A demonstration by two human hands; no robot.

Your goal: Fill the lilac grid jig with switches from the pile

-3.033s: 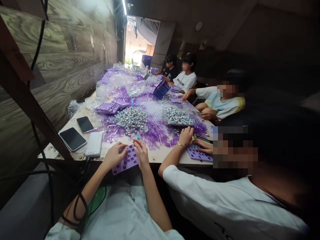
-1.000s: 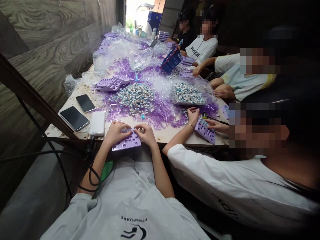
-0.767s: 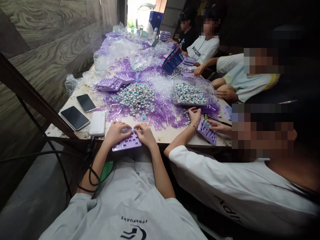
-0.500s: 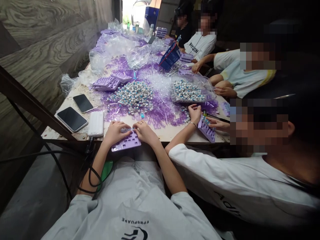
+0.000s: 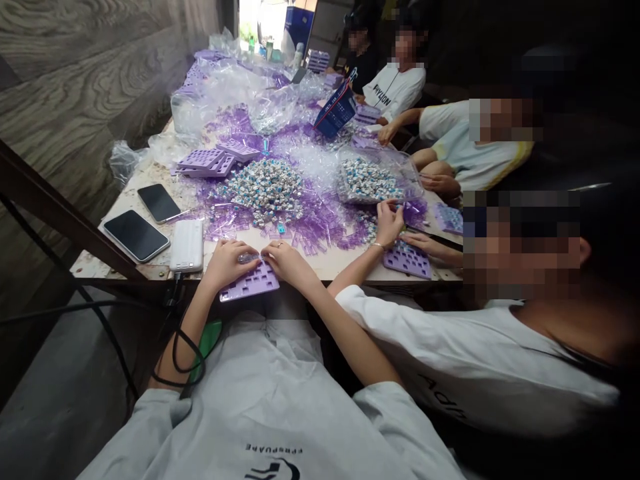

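My left hand (image 5: 226, 264) and my right hand (image 5: 290, 263) meet at the near table edge, fingers curled. Between their fingertips they pinch a small clear plastic piece (image 5: 249, 257). It sits over the top edge of a purple tray with square pockets (image 5: 250, 284), which lies under both hands and overhangs the table edge. Just beyond my fingers lie scattered clear purple casings (image 5: 310, 233) and a heap of small blue-and-white parts (image 5: 265, 190).
Two phones (image 5: 136, 235) (image 5: 159, 202) and a white power bank (image 5: 187, 245) lie left of my hands. A stack of purple trays (image 5: 207, 160) sits further back. A co-worker on my right reaches a hand (image 5: 390, 223) over another purple tray (image 5: 407, 260). More people sit along the right side.
My hands have stayed on the clear piece and tray at the table edge. The co-worker's tray went from tilted up to lying flat. My view dipped down a little.
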